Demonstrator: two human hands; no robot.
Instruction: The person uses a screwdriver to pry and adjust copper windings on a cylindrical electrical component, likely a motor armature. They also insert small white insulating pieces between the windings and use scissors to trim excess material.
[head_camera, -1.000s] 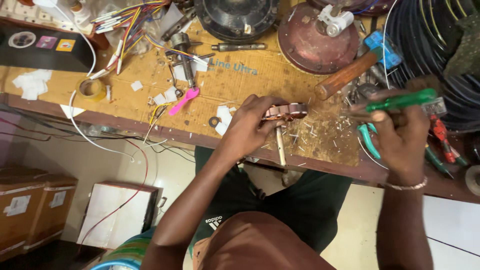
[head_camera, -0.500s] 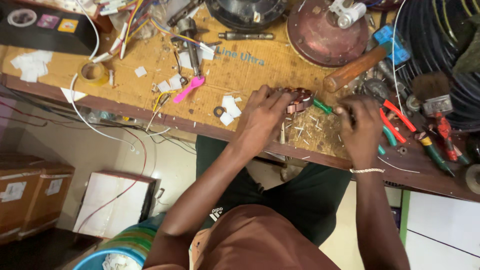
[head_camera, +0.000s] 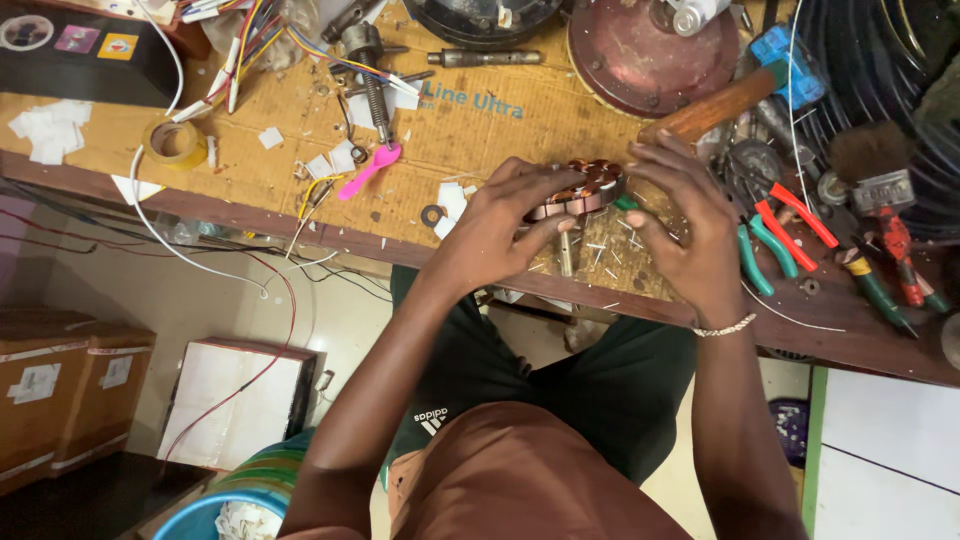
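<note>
A round copper-wound motor stator (head_camera: 578, 189) is held on edge above the workbench (head_camera: 300, 210) near its front edge. My left hand (head_camera: 497, 232) grips it from the left side. My right hand (head_camera: 682, 228) closes on its right side, with a green-handled tool (head_camera: 626, 203) partly hidden under the fingers. Small white scraps lie on the bench under both hands.
Pliers with teal and red handles (head_camera: 775, 235), screwdrivers and a wooden-handled hammer (head_camera: 715, 105) lie to the right. A dark round motor cover (head_camera: 650, 50), tape roll (head_camera: 172, 142), pink tool (head_camera: 368, 170) and coloured wires crowd the bench. Cardboard boxes (head_camera: 60, 385) stand on the floor at left.
My right hand, which held the green-handled tool out to the right, has come in to the stator. Both hands now hold the stator together.
</note>
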